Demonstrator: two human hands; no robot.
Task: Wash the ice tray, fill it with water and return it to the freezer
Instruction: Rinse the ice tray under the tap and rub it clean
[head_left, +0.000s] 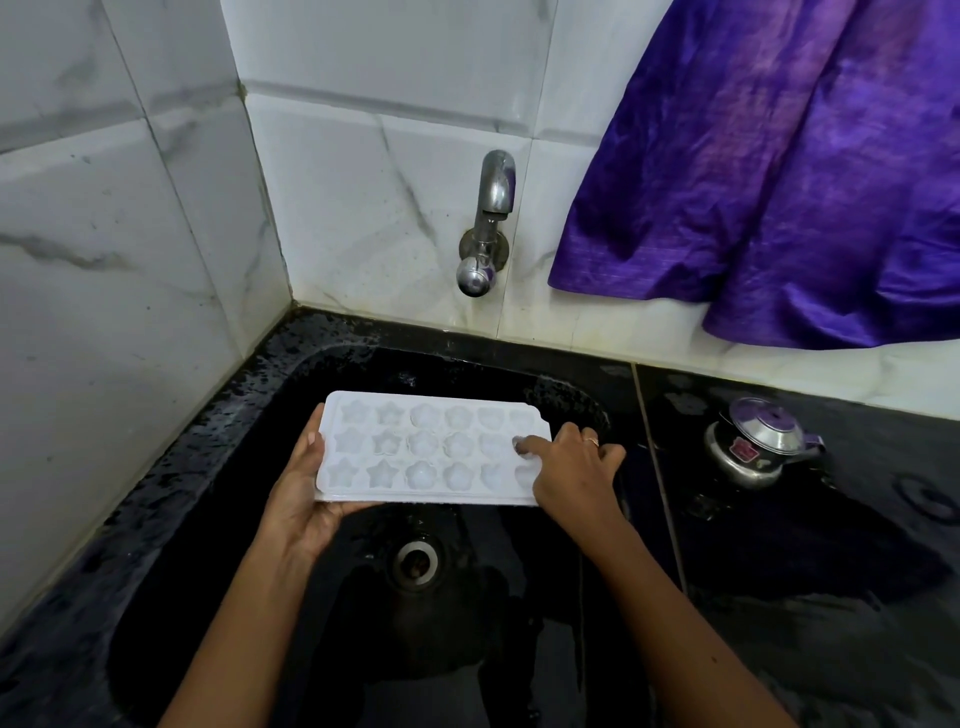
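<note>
A white ice tray with star and flower shaped cells is held level over the black sink, below the wall tap. My left hand grips its left end from underneath, thumb on the rim. My right hand is at the tray's right end, its forefinger pressed into a cell in the rightmost column while the other fingers curl away. No water runs from the tap. The cells look empty, though I cannot be sure.
The sink drain lies under the tray. A small steel kettle with a lid stands on the wet black counter to the right. A purple cloth hangs on the tiled wall at the upper right.
</note>
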